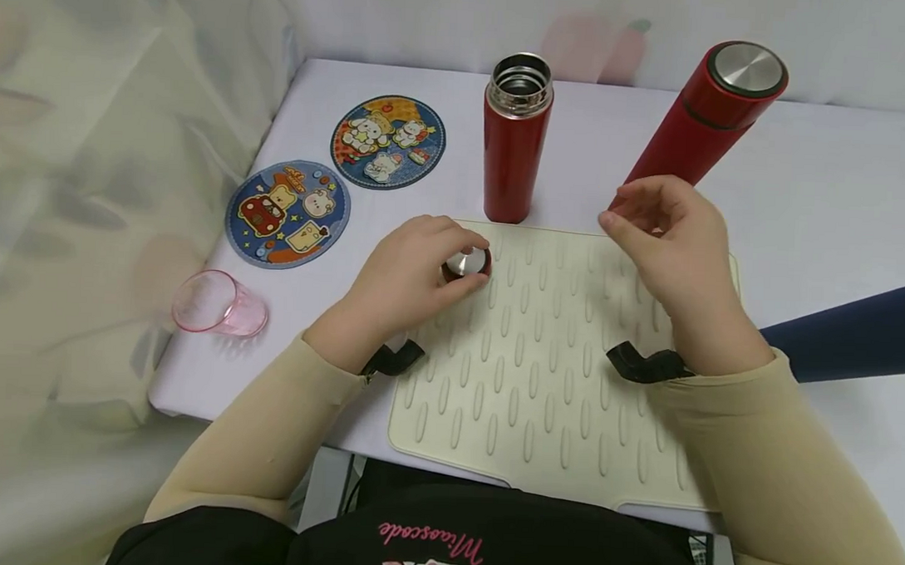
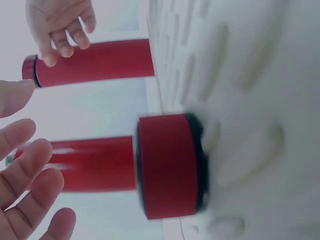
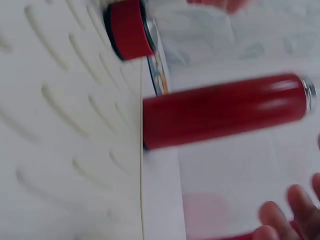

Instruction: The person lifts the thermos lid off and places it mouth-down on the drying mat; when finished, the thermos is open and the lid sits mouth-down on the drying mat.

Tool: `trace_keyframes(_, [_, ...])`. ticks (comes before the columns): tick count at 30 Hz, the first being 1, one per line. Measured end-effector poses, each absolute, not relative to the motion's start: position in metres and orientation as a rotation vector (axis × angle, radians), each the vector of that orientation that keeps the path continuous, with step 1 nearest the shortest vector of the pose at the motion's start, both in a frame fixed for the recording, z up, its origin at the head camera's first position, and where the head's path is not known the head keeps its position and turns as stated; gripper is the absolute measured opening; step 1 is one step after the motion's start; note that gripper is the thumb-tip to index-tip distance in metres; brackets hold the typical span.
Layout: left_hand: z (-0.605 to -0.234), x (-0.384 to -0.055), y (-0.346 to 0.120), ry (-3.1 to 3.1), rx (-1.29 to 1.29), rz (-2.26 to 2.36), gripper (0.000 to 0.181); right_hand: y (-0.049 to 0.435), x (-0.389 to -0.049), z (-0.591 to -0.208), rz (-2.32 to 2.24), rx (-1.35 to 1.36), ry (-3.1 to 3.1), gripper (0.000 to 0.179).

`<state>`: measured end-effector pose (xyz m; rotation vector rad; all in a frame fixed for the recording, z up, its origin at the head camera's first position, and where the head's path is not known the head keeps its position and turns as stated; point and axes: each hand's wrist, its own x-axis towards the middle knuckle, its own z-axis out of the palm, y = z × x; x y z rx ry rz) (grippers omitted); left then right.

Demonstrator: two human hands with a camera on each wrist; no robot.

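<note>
A small red cap with a silver top sits on the cream ridged mat. Over it is my left hand, its relaxed fingers apart from the cap in both wrist views. Behind the mat's far edge stands a red thermos flask without a lid, its steel mouth showing. To the right is a taller red thermos flask with its silver-topped lid on. My right hand is in front of that flask's lower part, fingers loosely bent and holding nothing.
Two round cartoon coasters lie on the white table at the left. A clear pink glass stands near the left edge. At the right, a dark blue tapered object reaches in beside my right forearm. A curtain hangs along the left.
</note>
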<state>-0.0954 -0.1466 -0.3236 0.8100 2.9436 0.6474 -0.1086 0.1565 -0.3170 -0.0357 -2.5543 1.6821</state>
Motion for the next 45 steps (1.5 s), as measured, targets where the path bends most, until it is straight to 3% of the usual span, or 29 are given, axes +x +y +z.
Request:
trace_keyframes(4, [-0.317,-0.085,-0.144,2.932,0.899,0.721,0.033,0.169,-0.114,-0.318,1.841,-0.256,-2.265,0.020])
trace_keyframes(6, [-0.315,-0.082,-0.141,2.923,0.928,0.731,0.034,0.173,-0.117,-0.317,1.918,-0.360,-2.149,0.035])
trace_keyframes(11, [-0.312,-0.071,-0.135,2.877,0.981,0.678,0.038,0.182,-0.129,-0.317,1.991,-0.569,-2.222,0.091])
trace_keyframes(14, [-0.311,-0.065,-0.132,2.863,1.009,0.645,0.040,0.183,-0.138,-0.321,2.012,-0.605,-2.320,0.102])
trace_keyframes(23, [-0.319,-0.049,-0.122,2.792,1.348,0.758,0.033,0.185,-0.153,-0.335,2.091,-0.551,-2.203,0.087])
trace_keyframes(28, [-0.322,-0.047,-0.120,2.811,1.387,0.777,0.033,0.183,-0.149,-0.336,2.075,-0.500,-2.148,0.084])
trace_keyframes(40, [-0.312,-0.051,-0.124,2.863,1.323,0.805,0.035,0.165,-0.104,-0.312,2.036,-0.056,-1.888,0.076])
trace_keyframes(45, [-0.301,-0.049,-0.129,2.944,1.351,0.872,0.039,0.169,-0.088,-0.315,1.836,0.276,-2.039,0.072])
